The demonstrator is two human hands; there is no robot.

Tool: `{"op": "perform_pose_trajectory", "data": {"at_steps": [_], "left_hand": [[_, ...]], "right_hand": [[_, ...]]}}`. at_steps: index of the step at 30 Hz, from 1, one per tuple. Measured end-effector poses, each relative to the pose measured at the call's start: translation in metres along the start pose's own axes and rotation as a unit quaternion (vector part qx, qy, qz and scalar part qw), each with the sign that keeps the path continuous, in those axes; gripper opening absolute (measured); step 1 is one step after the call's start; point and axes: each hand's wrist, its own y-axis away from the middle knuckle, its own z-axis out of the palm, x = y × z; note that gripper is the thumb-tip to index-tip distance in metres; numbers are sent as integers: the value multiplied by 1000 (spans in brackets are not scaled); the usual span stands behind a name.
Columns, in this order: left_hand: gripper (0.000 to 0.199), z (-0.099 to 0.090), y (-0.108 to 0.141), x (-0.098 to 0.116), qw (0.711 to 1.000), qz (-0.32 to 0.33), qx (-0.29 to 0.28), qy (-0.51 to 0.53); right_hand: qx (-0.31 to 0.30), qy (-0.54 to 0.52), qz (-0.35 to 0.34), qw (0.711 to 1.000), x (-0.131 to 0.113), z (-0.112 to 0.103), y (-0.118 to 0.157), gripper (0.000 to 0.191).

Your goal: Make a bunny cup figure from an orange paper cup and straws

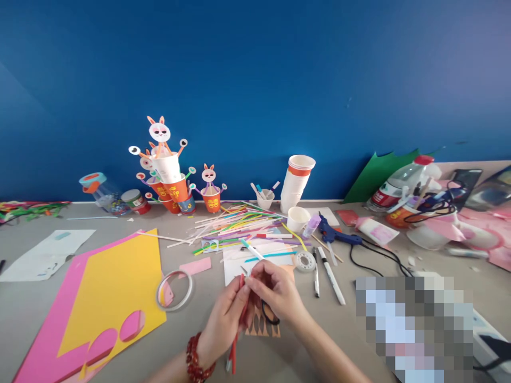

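My left hand (225, 319), with a beaded bracelet at the wrist, is closed around a thin red stick (234, 354). The stick's lower end hangs below my palm beside a paler one. At its upper end, the fingertips of my right hand (275, 290) pinch together close to my left thumb. Just under my right hand shows the black handle loop of scissors (271, 314); whether they lie on the table or hang from my hand I cannot tell. Beneath my hands is an orange paper piece (259, 327) with cut-out shapes, and white paper (235, 260) lies just beyond.
Thin coloured sticks (239, 221) are heaped behind my hands. Yellow card (120, 282) and a tape roll (175, 290) lie left. Rabbit-faced cups (211, 199) and stacked paper cups (295, 183) line the wall. Right are markers (331, 276) and a corded blue glue gun (339, 234).
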Motion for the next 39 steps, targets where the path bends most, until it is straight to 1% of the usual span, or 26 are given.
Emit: {"op": "perform_pose_trajectory", "data": {"at_steps": [2, 6, 8, 10, 15, 21, 26, 31, 34, 36, 39], "left_hand": [[40, -1, 0, 2, 1000, -13, -27, 7], [43, -5, -1, 5, 992, -44, -105, 52], [42, -6, -2, 4, 989, -47, -121, 71], [39, -7, -3, 3, 988, -44, -122, 85], [37, -4, -4, 3, 985, -63, -123, 107], [36, 0, -1, 6, 980, -74, -139, 118], [35, 0, 0, 2, 974, -85, -167, 125], [30, 0, 0, 0, 975, -69, -166, 130], [30, 0, -1, 1, 977, -59, -153, 136], [30, 0, -1, 1, 977, -48, -154, 141], [30, 0, -2, -1, 973, -38, -165, 155]], "right_hand": [[10, -4, 2, 1000, 2, 1, -1, 31], [22, -5, 1, 1000, 5, -1, -3, 33], [26, -10, 7, 1000, 6, -2, -3, 33], [23, -23, 19, 999, 6, -3, -3, 33], [-18, -92, 53, 994, 3, -3, -3, 32], [21, -69, 41, 997, 4, -4, -3, 33], [39, -75, 70, 994, 8, -8, -3, 35], [18, -74, 78, 994, 9, -8, -4, 39], [-27, -83, 80, 993, 6, -9, -4, 38], [-56, -80, 75, 992, 3, -10, -4, 37], [-66, -68, 66, 993, 0, -12, -5, 36]]}}
